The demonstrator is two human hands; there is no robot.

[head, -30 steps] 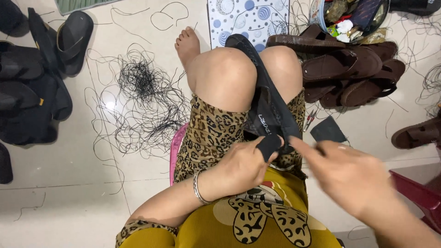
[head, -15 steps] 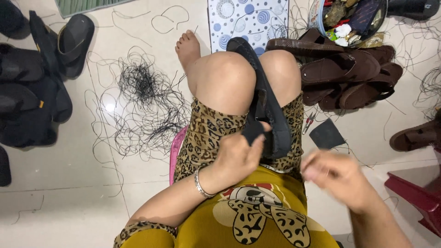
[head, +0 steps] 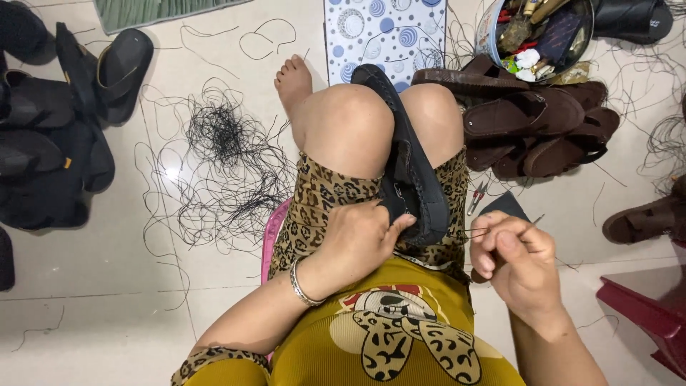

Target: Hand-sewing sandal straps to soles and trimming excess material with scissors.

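Note:
A black sandal (head: pixel 411 154) lies sole-edge up between my knees, its toe pointing away from me. My left hand (head: pixel 357 243) grips its near end, thumb pressed on the strap. My right hand (head: pixel 514 261) is closed to the right of the sandal, pinching a thin needle (head: pixel 534 223) with black thread (head: pixel 468 232) running taut back to the sandal's heel. A silver bangle sits on my left wrist.
A tangle of black thread (head: pixel 221 157) lies on the tiled floor at left, beside a pile of black sandals (head: pixel 57 136). Brown sandals (head: pixel 543 129) and a round tin of tools (head: pixel 539 32) sit at upper right. Small pliers (head: pixel 477 196) lie by my right knee; a red stool (head: pixel 647 314) is lower right.
My right hand pulled away from the sandal to the right, drawing the thread out, then came back up nearer the heel. My left hand kept its hold on the sandal.

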